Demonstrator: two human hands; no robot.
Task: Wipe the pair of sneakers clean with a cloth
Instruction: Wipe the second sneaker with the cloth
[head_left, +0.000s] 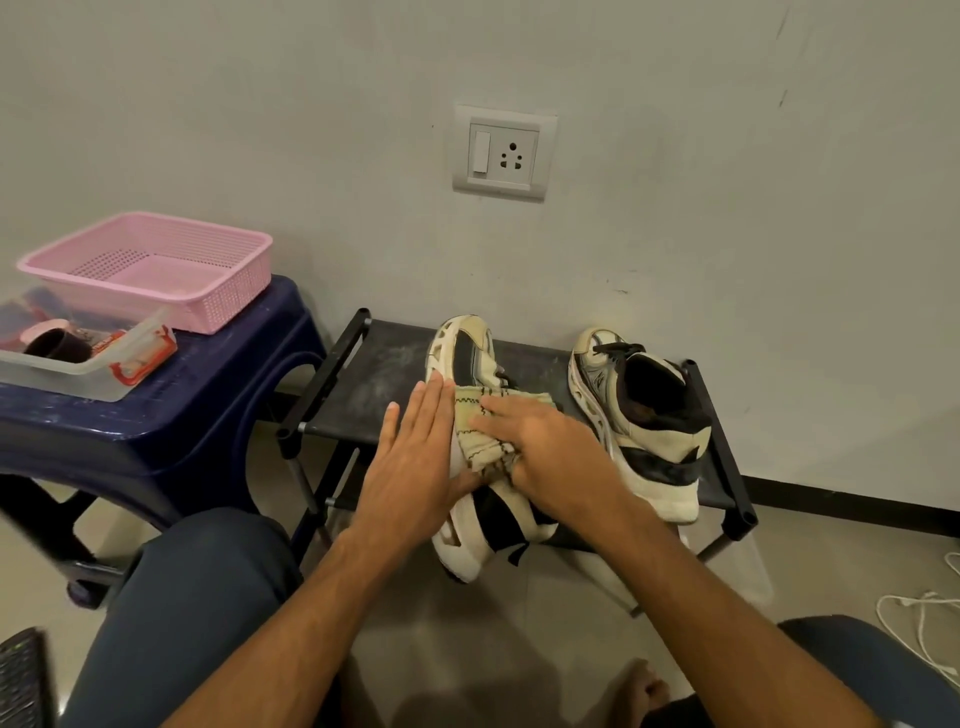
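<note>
A cream and black sneaker (464, 353) lies tipped on its side on the low black rack (384, 374), its heel sticking out over the front edge. My left hand (415, 457) lies flat with straight fingers against its sole side, steadying it. My right hand (545, 447) presses a pale yellow cloth (475, 421) with dark stitching onto the sneaker's upper. The second sneaker (644, 415) stands upright on the rack to the right, untouched.
A dark blue plastic stool (156, 415) at the left carries a pink basket (156, 265) and a clear container (78, 353). A wall socket (504, 153) sits above the rack. White cables (924, 623) lie on the floor at the right. My knees frame the bottom.
</note>
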